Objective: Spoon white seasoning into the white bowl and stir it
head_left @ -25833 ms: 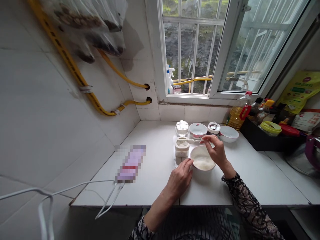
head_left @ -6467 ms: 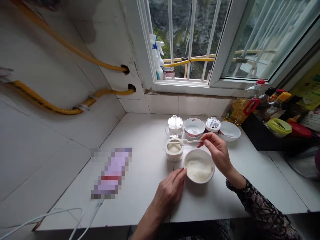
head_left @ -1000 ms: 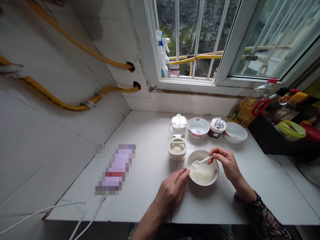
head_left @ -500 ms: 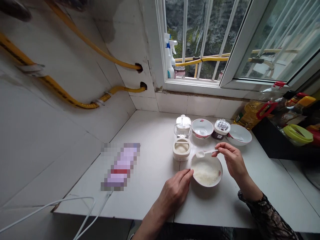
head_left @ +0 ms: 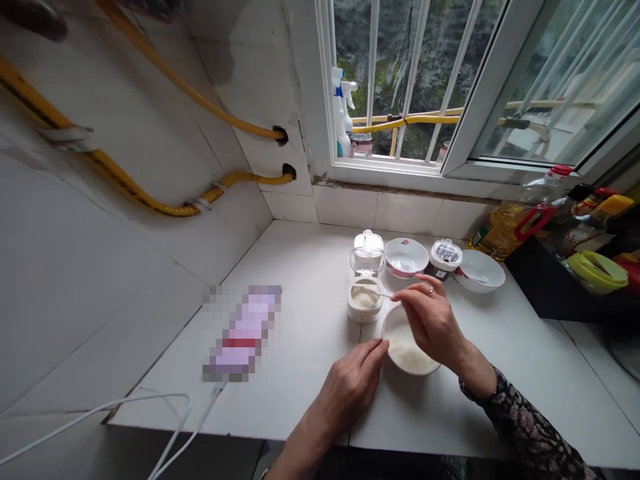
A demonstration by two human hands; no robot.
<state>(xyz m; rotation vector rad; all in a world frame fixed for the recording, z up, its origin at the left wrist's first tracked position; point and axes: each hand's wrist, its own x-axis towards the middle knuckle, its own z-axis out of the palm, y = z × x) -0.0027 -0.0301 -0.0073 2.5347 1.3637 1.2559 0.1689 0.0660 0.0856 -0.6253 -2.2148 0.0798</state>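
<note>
My right hand (head_left: 431, 319) pinches the handle of a small white spoon (head_left: 381, 293), whose bowl end is inside an open white jar (head_left: 364, 313) of pale granules. Below that hand, a white bowl (head_left: 411, 357) holds white, grainy contents, and the hand hides part of it. My left hand (head_left: 354, 377) grips the bowl's left rim with its fingertips, the fingers pressed together. The jar's clear lid (head_left: 367, 260) stands raised at its back.
Behind are a closed white jar (head_left: 369, 244), a patterned bowl (head_left: 406, 257), a dark jar with white lid (head_left: 445, 259) and another bowl (head_left: 480, 272). An oil bottle (head_left: 510, 220) stands right, a blurred purple object (head_left: 245, 330) left, near a white cable (head_left: 200, 420).
My right hand has moved left with the spoon, from above the bowl to the open jar, where the spoon's end now dips in. My left hand has stayed at the bowl's rim.
</note>
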